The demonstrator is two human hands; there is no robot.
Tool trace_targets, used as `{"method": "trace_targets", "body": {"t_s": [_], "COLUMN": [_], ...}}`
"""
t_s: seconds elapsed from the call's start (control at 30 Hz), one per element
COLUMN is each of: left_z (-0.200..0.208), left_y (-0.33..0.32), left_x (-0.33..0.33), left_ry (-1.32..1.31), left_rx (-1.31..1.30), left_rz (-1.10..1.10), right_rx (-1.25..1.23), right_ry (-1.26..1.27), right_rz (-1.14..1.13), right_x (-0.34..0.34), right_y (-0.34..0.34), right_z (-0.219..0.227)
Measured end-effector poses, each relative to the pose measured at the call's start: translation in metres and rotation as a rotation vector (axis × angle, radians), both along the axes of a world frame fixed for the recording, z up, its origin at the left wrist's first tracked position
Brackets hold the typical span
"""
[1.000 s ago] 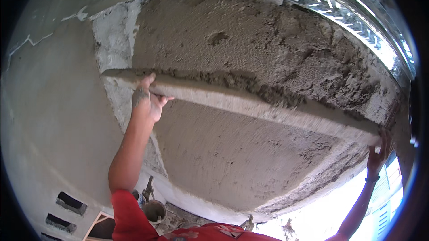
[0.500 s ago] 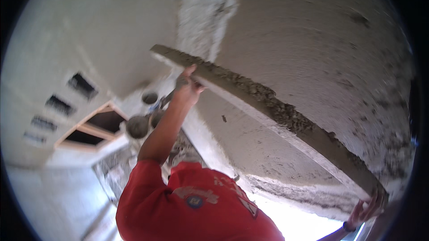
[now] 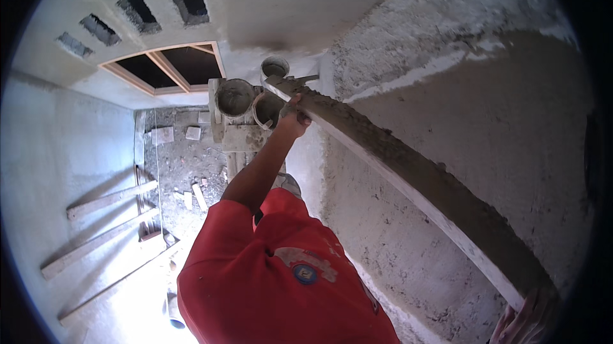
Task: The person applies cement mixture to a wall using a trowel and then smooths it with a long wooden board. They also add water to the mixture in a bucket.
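Observation:
A long straight screed board [image 3: 408, 181] slants from the buckets down to the lower right, alongside the plastered wall [image 3: 447, 108]. Wet grey mortar [image 3: 383, 140] coats its upper face in a lumpy layer. My left hand [image 3: 295, 119] is closed round the board near its upper end, fingers smeared with mortar. At the lower right, my right hand [image 3: 529, 320] grips the other end; it is partly blurred and cut by the picture's dark rim. My left arm in a red sleeve reaches up across the middle.
Beyond my left hand, round buckets [image 3: 234, 97] stand by planks [image 3: 246, 138]. A wooden window frame [image 3: 172, 71] and several slots [image 3: 189, 2] mark the far wall. Bricks and rubble [image 3: 191, 152] lie on the floor below. Wooden beams [image 3: 108, 198] jut at the left.
My view has swung, bringing the buckets and the floor further into sight. Both hands still hold the screed board, whose upper end now appears beside the buckets. The mortar on it looks less clumped.

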State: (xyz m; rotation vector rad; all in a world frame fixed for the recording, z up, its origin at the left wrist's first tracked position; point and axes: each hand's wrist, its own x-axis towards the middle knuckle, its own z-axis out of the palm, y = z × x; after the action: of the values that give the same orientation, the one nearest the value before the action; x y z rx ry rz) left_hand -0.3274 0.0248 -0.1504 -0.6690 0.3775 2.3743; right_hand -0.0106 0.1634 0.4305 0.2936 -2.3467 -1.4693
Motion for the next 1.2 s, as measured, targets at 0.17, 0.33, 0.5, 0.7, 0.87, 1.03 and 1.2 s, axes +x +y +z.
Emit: {"method": "trace_targets", "body": {"t_s": [0.17, 0.33, 0.5, 0.7, 0.87, 1.03, 1.2], "left_z": [-0.070, -0.121, -0.191, -0.195, -0.191, -0.183, -0.157], "left_y": [-0.037, -0.064, -0.081, -0.079, -0.071, -0.077, -0.141], "left_x": [-0.037, -0.060, -0.058, -0.063, -0.068, -0.073, -0.082], "left_ry": [-0.136, -0.189, 0.089, -0.116, -0.120, -0.092, -0.010], "left_rx": [0.069, 0.315, -0.318, -0.240, -0.259, -0.352, -0.753], "left_rz": [0.199, 0.327, 0.447, 0.580, 0.581, 0.543, 0.614], "right_rx": [0.089, 0.175, 0.152, 0.139, 0.031, 0.063, 0.043], "right_ry": [-0.174, -0.375, -0.566, -0.691, -0.621, -0.648, -0.702], "right_rz": [0.075, 0.130, 0.402, 0.562, 0.590, 0.656, 0.827], "right_x": [-0.095, -0.176, -0.272, -0.352, -0.353, -0.380, -0.414], "right_y": [-0.029, -0.060, -0.111, -0.157, -0.151, -0.165, -0.209], "right_z": [0.011, -0.001, -0.102, -0.198, -0.211, -0.218, -0.233]}}
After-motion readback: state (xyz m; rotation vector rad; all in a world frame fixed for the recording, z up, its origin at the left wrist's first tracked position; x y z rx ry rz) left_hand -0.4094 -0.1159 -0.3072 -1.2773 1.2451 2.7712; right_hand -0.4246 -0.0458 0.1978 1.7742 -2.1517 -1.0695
